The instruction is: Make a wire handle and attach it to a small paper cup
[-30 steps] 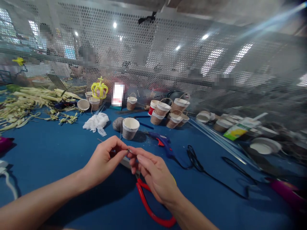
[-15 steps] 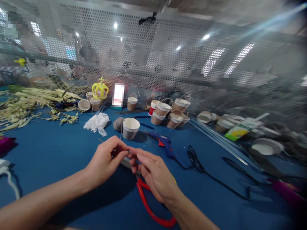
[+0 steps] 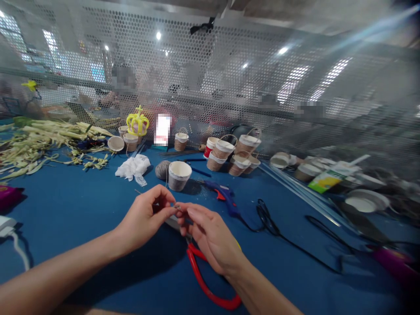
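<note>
My left hand (image 3: 146, 218) and my right hand (image 3: 213, 238) meet fingertip to fingertip above the table. Both pinch a thin grey strand (image 3: 177, 207); whether it is yarn or wire I cannot tell. A thin end pokes out behind my left hand. Under my right hand lie red-handled scissors (image 3: 200, 278), their blades partly covered by my fingers. Just beyond my hands stands a whitish-grey cup (image 3: 179, 177), upright, beside a ball of grey yarn (image 3: 162, 169). A strand of the yarn runs down the cup's left side towards my hands.
A blue glue gun (image 3: 226, 197) with a black cable lies right of the cup. Behind stand several small baskets (image 3: 239, 164) and a yellow crown (image 3: 138, 124). Crumpled white plastic (image 3: 134, 167) and dry husks (image 3: 49, 135) are left. Clear rods (image 3: 302, 194) lie right. A perforated screen (image 3: 197, 83) closes the back.
My fingertips have shifted very slightly around the thin grey strand, with the pinch kept. The things on the table have stayed in place.
</note>
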`<action>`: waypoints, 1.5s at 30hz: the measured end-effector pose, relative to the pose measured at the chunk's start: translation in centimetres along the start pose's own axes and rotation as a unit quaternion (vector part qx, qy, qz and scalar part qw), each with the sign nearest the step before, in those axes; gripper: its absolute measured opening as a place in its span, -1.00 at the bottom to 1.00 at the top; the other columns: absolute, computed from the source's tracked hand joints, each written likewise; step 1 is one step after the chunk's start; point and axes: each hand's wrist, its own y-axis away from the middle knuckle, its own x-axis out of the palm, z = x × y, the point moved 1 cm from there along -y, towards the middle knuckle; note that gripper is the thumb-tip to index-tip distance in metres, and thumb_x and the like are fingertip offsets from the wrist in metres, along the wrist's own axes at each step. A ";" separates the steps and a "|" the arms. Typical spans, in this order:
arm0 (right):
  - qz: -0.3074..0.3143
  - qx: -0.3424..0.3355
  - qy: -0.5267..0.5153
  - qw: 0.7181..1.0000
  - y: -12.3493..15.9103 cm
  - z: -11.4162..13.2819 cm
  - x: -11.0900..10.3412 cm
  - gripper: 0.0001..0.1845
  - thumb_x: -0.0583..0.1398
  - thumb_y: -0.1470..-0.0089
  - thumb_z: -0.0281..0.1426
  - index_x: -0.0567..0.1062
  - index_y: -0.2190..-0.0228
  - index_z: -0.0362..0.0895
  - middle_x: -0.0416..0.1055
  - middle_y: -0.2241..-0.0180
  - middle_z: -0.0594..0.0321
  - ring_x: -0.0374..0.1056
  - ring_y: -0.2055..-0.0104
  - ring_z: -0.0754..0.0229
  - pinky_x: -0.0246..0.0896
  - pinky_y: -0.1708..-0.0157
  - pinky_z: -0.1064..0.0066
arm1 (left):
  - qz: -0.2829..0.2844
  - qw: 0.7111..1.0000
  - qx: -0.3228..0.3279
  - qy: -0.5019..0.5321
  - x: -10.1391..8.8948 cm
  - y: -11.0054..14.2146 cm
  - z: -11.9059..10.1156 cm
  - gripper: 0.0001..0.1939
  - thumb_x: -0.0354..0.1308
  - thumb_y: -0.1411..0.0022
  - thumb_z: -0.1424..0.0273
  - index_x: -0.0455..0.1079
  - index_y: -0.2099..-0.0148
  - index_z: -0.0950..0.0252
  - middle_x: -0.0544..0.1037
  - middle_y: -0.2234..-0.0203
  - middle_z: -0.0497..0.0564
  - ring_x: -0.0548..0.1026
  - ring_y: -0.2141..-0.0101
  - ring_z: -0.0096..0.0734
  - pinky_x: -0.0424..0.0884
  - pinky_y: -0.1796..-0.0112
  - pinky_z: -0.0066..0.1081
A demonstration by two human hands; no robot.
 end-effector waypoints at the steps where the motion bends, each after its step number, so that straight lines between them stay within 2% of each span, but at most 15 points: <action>1: -0.001 -0.001 0.000 1.000 0.0 0.0 0.0 -0.79 0.25 0.14 -0.33 0.58 0.39 -0.16 0.40 0.48 0.21 0.21 0.43 0.29 0.09 0.47 0.46 | 0.002 1.000 -0.004 0.001 -0.1 0.0 0.0 -0.87 0.10 -0.08 0.36 0.24 0.37 0.31 0.35 0.54 -0.10 0.35 0.50 -0.52 0.29 0.46 -0.49; 5: -0.001 -0.007 0.014 1.000 -0.1 -0.1 -0.2 -0.79 0.23 0.13 -0.33 0.58 0.39 -0.15 0.41 0.46 0.20 0.22 0.40 0.27 0.09 0.46 0.46 | 0.008 0.999 0.000 -0.040 -0.5 -0.2 0.0 -0.87 0.10 -0.08 0.35 0.25 0.39 0.32 0.40 0.53 -0.08 0.36 0.50 -0.51 0.28 0.47 -0.50; 9: -0.001 -0.017 0.029 0.999 -0.1 -0.1 -0.2 -0.78 0.22 0.11 -0.33 0.57 0.38 -0.16 0.41 0.43 0.19 0.21 0.39 0.26 0.09 0.46 0.44 | 0.042 0.993 0.017 -0.112 -0.8 -0.4 -0.1 -0.80 0.08 -0.09 0.33 0.30 0.49 0.34 0.39 0.62 -0.10 0.28 0.57 -0.55 0.20 0.54 -0.53; 13: 0.006 -0.019 0.036 0.999 -0.1 -0.1 -0.3 -0.77 0.21 0.08 -0.33 0.57 0.36 -0.16 0.41 0.41 0.18 0.20 0.38 0.26 0.09 0.46 0.44 | 0.056 0.994 0.019 -0.088 -1.0 -0.4 -0.2 -0.79 0.08 -0.10 0.32 0.31 0.50 0.35 0.42 0.61 -0.08 0.31 0.54 -0.51 0.23 0.50 -0.52; 19: 0.012 -0.029 0.028 0.999 0.0 0.0 -0.5 -0.77 0.20 0.07 -0.31 0.57 0.35 -0.14 0.38 0.46 0.22 0.21 0.37 0.27 0.09 0.45 0.45 | 0.116 0.991 0.024 -0.066 -1.2 -0.4 -0.9 -0.78 -0.06 -0.19 0.35 0.35 0.38 0.34 0.47 0.48 -0.01 0.39 0.41 -0.43 0.30 0.36 -0.46; 33: 0.001 -0.031 0.052 0.998 0.1 0.0 -0.3 -0.74 0.18 0.04 -0.34 0.54 0.26 -0.12 0.33 0.43 0.25 0.20 0.42 0.29 0.10 0.49 0.45 | 0.018 0.995 0.023 -0.099 -0.9 -0.4 -0.1 -0.86 0.02 -0.12 0.40 0.31 0.44 0.34 0.40 0.55 -0.07 0.33 0.49 -0.50 0.25 0.46 -0.51; 45: 0.022 0.008 0.029 0.999 0.1 -0.4 -0.1 -0.69 0.18 0.04 -0.29 0.52 0.23 -0.15 0.33 0.42 0.23 0.22 0.41 0.28 0.09 0.50 0.45 | 0.012 0.999 -0.041 -0.016 -0.7 -0.8 0.5 -0.86 0.11 0.00 0.42 0.20 0.50 0.32 0.36 0.61 -0.12 0.29 0.55 -0.56 0.20 0.53 -0.53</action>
